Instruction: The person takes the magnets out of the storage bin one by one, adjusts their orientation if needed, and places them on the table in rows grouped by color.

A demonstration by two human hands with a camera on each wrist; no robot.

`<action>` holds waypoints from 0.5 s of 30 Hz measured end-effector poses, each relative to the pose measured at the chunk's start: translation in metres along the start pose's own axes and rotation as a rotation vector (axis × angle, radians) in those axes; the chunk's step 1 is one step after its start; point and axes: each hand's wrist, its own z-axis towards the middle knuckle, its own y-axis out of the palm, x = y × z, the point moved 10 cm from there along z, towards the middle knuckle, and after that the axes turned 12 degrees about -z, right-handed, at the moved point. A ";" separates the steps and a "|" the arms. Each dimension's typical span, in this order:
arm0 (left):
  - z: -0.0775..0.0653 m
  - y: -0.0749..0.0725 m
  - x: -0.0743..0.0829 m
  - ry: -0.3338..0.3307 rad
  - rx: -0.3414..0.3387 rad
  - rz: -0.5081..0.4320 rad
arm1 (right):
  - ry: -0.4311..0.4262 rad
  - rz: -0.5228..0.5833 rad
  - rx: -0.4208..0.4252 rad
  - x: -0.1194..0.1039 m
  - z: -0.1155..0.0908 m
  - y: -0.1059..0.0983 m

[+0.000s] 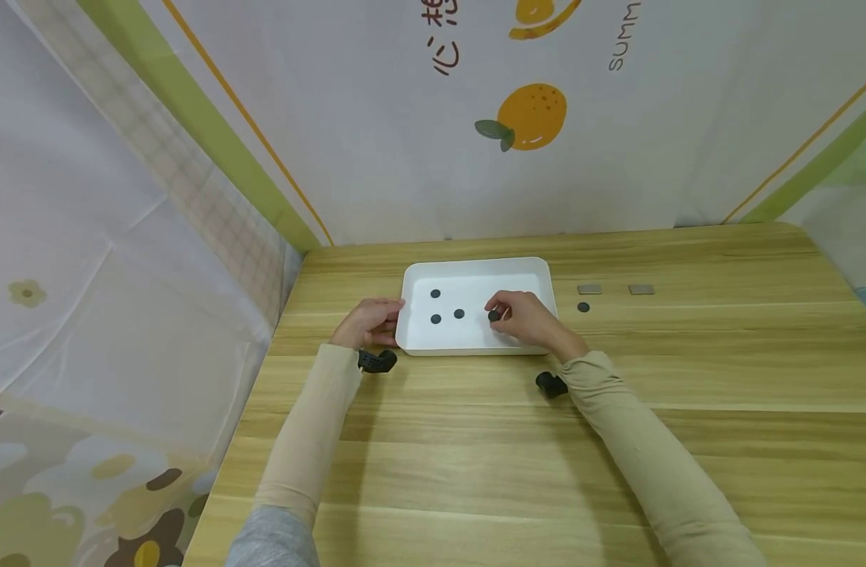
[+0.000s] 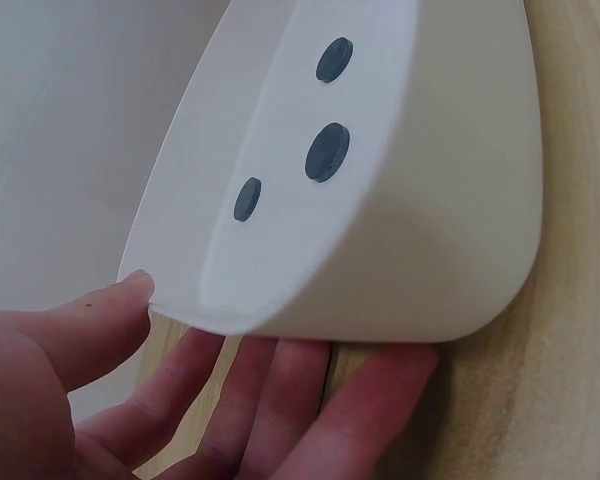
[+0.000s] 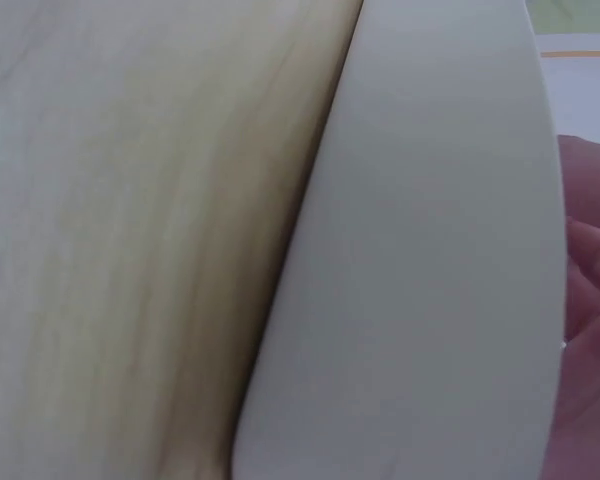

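A shallow white tray [image 1: 475, 344] sits on the wooden table with several small black discs inside, such as the black disc [image 1: 435, 294] near its back left. At the tray's left end my left hand [image 1: 371, 321] holds it; in the left wrist view the thumb lies at the rim and the fingers touch the outer wall. Over the tray's right half, my right hand [image 1: 521, 316] pinches a black disc [image 1: 494, 316] between thumb and fingers. From the right wrist, the tray's wall [image 3: 410, 250] hides most of that hand and the disc.
Right of the tray, another black disc [image 1: 583, 307] lies on the table [image 1: 475, 457]. Two grey rectangular pieces, a nearer plate [image 1: 589, 289] and a farther plate [image 1: 642, 289], lie beside it. A printed cloth [image 1: 405, 173] hangs behind the table.
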 end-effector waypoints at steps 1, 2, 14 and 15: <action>0.000 0.000 0.000 0.001 -0.001 -0.001 | -0.002 -0.001 0.002 0.000 0.000 -0.001; 0.000 0.000 0.000 0.003 0.000 -0.002 | -0.004 -0.001 0.005 0.000 -0.001 -0.001; 0.000 -0.001 0.000 -0.001 0.021 -0.016 | -0.016 0.006 0.022 0.000 -0.005 -0.008; 0.000 -0.001 0.000 -0.001 0.023 -0.017 | -0.015 0.006 0.023 0.001 -0.005 -0.008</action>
